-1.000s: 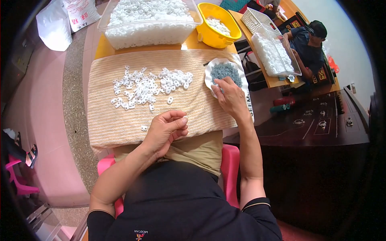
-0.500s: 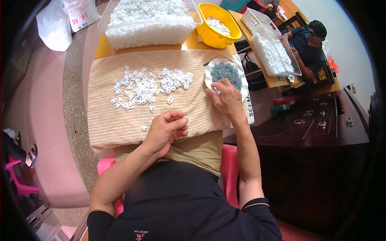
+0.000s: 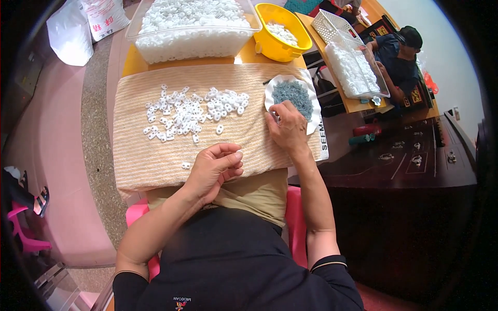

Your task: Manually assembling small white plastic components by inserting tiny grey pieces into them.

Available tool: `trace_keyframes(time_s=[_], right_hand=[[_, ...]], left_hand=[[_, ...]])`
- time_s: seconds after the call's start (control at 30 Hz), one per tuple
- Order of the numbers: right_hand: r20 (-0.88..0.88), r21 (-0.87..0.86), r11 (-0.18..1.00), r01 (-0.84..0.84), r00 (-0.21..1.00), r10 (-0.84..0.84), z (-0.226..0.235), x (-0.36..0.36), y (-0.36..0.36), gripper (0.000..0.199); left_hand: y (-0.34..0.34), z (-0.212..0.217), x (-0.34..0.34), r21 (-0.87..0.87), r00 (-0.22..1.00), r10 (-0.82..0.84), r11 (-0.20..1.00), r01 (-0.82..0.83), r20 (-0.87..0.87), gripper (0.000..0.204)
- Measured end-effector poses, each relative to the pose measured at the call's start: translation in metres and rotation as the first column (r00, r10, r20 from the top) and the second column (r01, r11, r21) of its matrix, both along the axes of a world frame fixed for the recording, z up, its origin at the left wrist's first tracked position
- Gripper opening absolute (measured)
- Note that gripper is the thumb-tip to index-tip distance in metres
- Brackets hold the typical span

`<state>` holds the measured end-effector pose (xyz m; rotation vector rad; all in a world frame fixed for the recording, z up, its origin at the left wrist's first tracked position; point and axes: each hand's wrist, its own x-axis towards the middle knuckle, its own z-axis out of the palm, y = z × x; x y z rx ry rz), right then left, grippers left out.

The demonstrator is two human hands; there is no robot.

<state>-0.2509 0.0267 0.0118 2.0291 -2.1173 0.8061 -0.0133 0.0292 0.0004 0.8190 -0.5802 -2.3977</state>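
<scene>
A striped beige cloth (image 3: 150,155) covers the table in front of me. Several small white plastic pieces (image 3: 192,111) lie scattered on its far half. My left hand (image 3: 215,168) rests curled at the cloth's near edge, fingers folded in; whether it holds a piece is hidden. Two white pieces (image 3: 185,165) lie just left of it. My right hand (image 3: 285,127) is pinched at the near rim of a white scalloped dish (image 3: 271,89) filled with small grey-blue parts (image 3: 294,96); what the fingertips hold is too small to tell.
A clear bin (image 3: 192,46) heaped with white pieces stands at the back, a yellow bowl (image 3: 282,44) beside it. Another person (image 3: 397,57) sits at the right by a second clear bin (image 3: 358,70) and a white basket (image 3: 334,26). White sacks (image 3: 83,26) lie on the floor.
My right hand has drawn back slightly from the middle of the dish to its near rim. The left hand has stayed in place.
</scene>
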Motion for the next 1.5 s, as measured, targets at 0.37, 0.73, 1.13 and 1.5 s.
trace_keyframes(time_s=[0.37,0.73,1.13,1.5], right_hand=[[0.306,-0.087,0.982,-0.169,0.933,0.188,0.005,0.027,0.018,0.008],[0.970,0.089,0.910,-0.405,0.241,0.012,-0.007,0.041,0.032,0.013],[0.924,0.092,0.874,-0.478,0.367,0.103,-0.011,0.049,0.034,0.011],[0.936,0.067,0.874,-0.481,0.333,0.112,-0.016,0.048,0.037,0.011]], left_hand=[[0.000,0.000,0.000,0.028,0.999,0.032,0.999,-0.032,0.007,0.018],[-0.002,-0.004,-0.001,0.055,0.993,0.110,0.993,-0.107,-0.051,0.019],[-0.002,-0.007,-0.001,0.040,0.991,0.112,0.993,-0.110,-0.069,0.018],[-0.001,-0.007,-0.001,-0.003,0.993,0.111,0.994,-0.111,-0.026,0.023]])
